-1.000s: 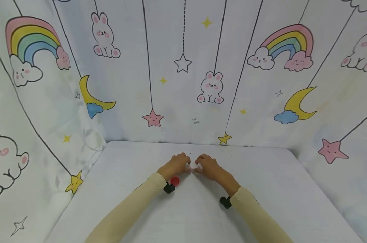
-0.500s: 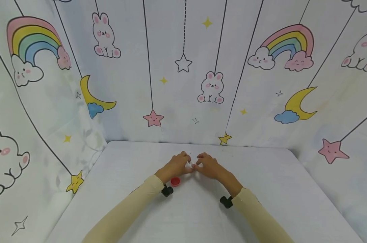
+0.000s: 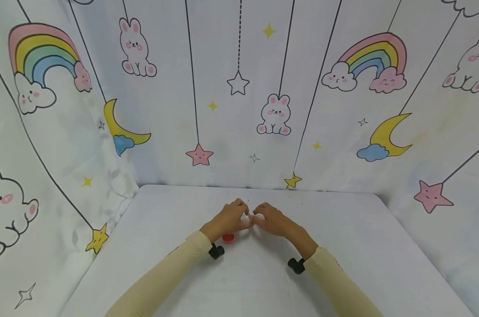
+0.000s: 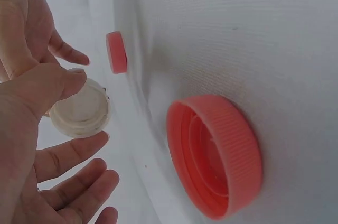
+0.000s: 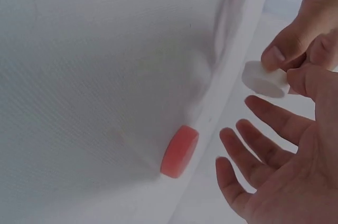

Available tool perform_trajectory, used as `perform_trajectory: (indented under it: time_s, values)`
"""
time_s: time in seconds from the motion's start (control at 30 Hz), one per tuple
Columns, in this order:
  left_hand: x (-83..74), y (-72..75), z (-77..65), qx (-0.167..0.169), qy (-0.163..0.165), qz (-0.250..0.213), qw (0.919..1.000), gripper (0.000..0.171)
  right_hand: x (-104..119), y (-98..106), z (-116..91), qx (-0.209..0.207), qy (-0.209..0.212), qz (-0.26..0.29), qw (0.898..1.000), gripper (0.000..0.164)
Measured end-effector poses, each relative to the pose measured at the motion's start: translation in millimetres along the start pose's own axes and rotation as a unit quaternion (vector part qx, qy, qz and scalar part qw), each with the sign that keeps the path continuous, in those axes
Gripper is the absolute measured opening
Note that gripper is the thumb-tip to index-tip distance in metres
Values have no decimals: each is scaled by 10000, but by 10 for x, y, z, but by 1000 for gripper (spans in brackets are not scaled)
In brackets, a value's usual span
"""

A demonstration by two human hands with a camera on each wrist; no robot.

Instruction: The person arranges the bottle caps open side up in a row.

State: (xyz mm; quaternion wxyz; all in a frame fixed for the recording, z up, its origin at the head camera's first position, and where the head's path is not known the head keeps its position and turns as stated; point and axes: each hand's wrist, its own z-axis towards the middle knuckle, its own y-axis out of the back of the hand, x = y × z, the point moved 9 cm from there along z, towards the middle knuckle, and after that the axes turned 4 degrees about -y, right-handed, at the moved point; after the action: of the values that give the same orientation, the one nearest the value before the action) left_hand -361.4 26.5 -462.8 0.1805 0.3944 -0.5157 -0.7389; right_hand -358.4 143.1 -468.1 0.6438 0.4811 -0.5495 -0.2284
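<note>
Directly between hands, white cap.

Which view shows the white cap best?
The left wrist view: the white cap faces the camera nearly round, partly covered by the left hand. The right wrist view shows it slanted, with its side wall; in the head view it is tiny, hardly visible between both hands.

The white bottle cap perhaps carries dark specks at its rim, though the left wrist view is too soft to be sure. The ridged screw cap and the farther screw cap are red. The tablecloth is white, finely ribbed; the sleeves cream; the wrist cameras black. The white backdrop bears pink-yellow-green-blue rainbows, yellow moons, pink stars and pink-eared rabbits.
</note>
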Motion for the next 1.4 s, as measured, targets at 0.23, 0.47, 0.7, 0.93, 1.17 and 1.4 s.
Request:
perform_trajectory:
  time_s: [0.23,0.47,0.7,0.93,1.17,1.4]
  values:
    - [4,-30,-40,103,-25,93,9999,33,83,23,-71,98,287,21,9995,34]
    - [-26,-39,-72,184,-82,212,9996,34,154,25,-118,298,510,-383,9975,31]
    - [-35,-117,-125,346,-100,295,9989,35,170,-20,-155,395,386,-634,9965,31]
    - [-51,-198,-206,465,1,184,9987,32,184,-80,-226,435,281,-832,9952,31]
    - [-116,-215,-247,374,-190,380,9984,30,178,-116,-254,304,339,-952,9944,28]
    - [-168,-206,-282,293,-295,430,9982,29,150,-171,-264,263,459,-1051,9930,26]
